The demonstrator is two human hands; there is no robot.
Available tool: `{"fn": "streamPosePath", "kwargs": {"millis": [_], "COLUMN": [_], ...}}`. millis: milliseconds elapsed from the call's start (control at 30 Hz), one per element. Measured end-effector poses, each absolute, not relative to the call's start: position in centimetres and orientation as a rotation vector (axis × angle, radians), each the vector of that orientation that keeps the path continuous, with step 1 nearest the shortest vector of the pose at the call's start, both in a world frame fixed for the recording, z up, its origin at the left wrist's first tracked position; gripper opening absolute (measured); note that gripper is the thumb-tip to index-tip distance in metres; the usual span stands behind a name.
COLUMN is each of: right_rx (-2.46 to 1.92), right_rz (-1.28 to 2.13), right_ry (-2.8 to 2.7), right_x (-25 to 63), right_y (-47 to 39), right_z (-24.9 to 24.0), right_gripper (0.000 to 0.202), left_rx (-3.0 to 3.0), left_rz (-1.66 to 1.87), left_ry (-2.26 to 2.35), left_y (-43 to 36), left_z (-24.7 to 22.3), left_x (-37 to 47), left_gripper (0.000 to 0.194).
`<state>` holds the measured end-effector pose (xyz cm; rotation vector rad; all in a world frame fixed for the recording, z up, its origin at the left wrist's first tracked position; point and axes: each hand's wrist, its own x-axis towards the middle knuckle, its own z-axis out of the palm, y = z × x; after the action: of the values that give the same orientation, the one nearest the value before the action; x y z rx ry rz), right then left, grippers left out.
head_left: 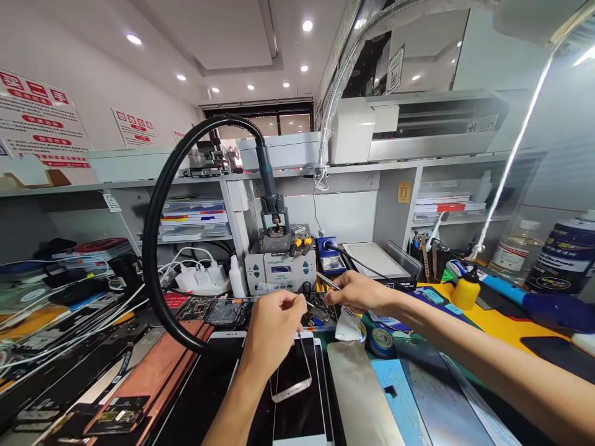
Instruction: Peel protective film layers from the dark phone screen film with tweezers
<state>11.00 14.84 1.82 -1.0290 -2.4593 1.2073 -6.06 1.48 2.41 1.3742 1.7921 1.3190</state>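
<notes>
My left hand (275, 325) is closed in a pinch above a phone (292, 378) with a dark screen and silver frame. A thin whitish piece (310, 304) sticks out by its fingertips, too small to name. To its right, my right hand (356, 292) grips slim metal tweezers (329, 282), which point up and to the left. The two hands are apart. Small electronic parts (320, 313) lie between and beneath the fingers, partly hidden. A larger white-edged screen panel (313, 409) lies under the phone.
A hot-air rework station (281, 271) stands behind the hands, its black hose (151, 229) arching at left. A tape roll (382, 342), metal plate (362, 396), yellow bottle (465, 290) and solvent bottles (515, 251) sit rightward. Phone parts (158, 384) crowd the left.
</notes>
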Motion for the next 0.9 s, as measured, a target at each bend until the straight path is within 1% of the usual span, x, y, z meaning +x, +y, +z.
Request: {"fn": "streamPosePath", "kwargs": {"millis": [200,400,533,700,900], "right_rx": [-1.002,-1.193,-1.274,-1.326,-1.333], "right_rz": [1.111,0.768,0.622,0.529,0.516], "right_ry": [-2.539,-2.629,-2.690,-2.727,-2.753], "right_x": [11.1,9.5,8.6,8.4,8.8], "right_y": [14.7,15.3,15.4,14.9,14.6], "right_z": [2.1,1.6,1.1,1.1,1.5], "right_gripper": [0.026,0.021,0.022,0.022,0.022], "left_rx": [1.357,1.363,1.356,1.355,1.325], "left_rz": [1.360,1.361,1.345,1.331,1.320], "left_ry": [1.737,1.745,1.756,1.759,1.790], "left_y": [1.7,1.7,1.7,1.8,1.7], "left_z": [2.0,2.0,2.0,2.0,2.5], "left_x": [-6.7,-6.7,-6.6,-6.4,-5.8], "left_gripper": [0.034,0.034,0.035,0.034,0.033]}}
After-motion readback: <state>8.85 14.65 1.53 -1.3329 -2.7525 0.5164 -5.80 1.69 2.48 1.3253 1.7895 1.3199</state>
